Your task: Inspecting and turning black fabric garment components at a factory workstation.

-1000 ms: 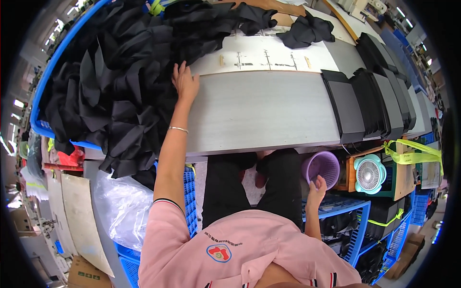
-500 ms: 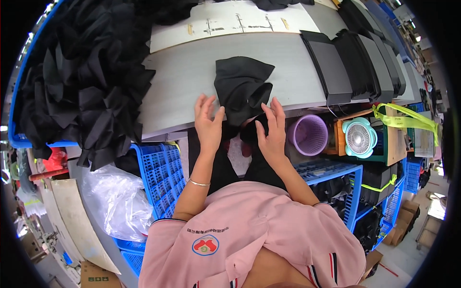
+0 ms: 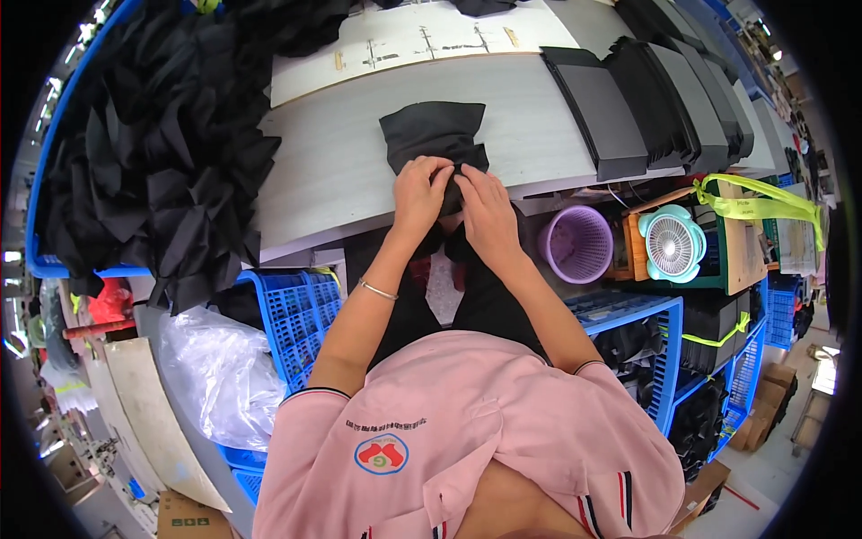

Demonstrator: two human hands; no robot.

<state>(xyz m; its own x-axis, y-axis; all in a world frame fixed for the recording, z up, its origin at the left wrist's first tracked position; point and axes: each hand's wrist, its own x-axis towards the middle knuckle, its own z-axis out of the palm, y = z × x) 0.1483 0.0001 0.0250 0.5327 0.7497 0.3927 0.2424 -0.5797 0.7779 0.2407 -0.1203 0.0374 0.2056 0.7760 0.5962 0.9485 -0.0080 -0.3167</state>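
Note:
A piece of black fabric (image 3: 433, 126) lies on the grey table (image 3: 323, 144), its near end drooping past the front edge. Both hands are on its near part, close together. My left hand (image 3: 420, 190) pinches the cloth from the left with thumb and fingers. From the right, my right hand (image 3: 485, 205) grips the same cloth, fingertips almost meeting those of the left. A fold of fabric bunches up beneath the fingertips, and what lies inside it is hidden.
A large heap of black fabric pieces (image 3: 171, 144) fills a blue crate at the left. Stacked black panels (image 3: 597, 112) line the table's right. Below the edge stand a purple basket (image 3: 576, 244), a turquoise fan (image 3: 673, 243) and blue crates (image 3: 301, 314). A marked white board (image 3: 422, 45) lies farther back.
My hands were apart with spread fingers beside the cloth. Now they have come together and closed on its near part. The fabric looks flatter at its far end.

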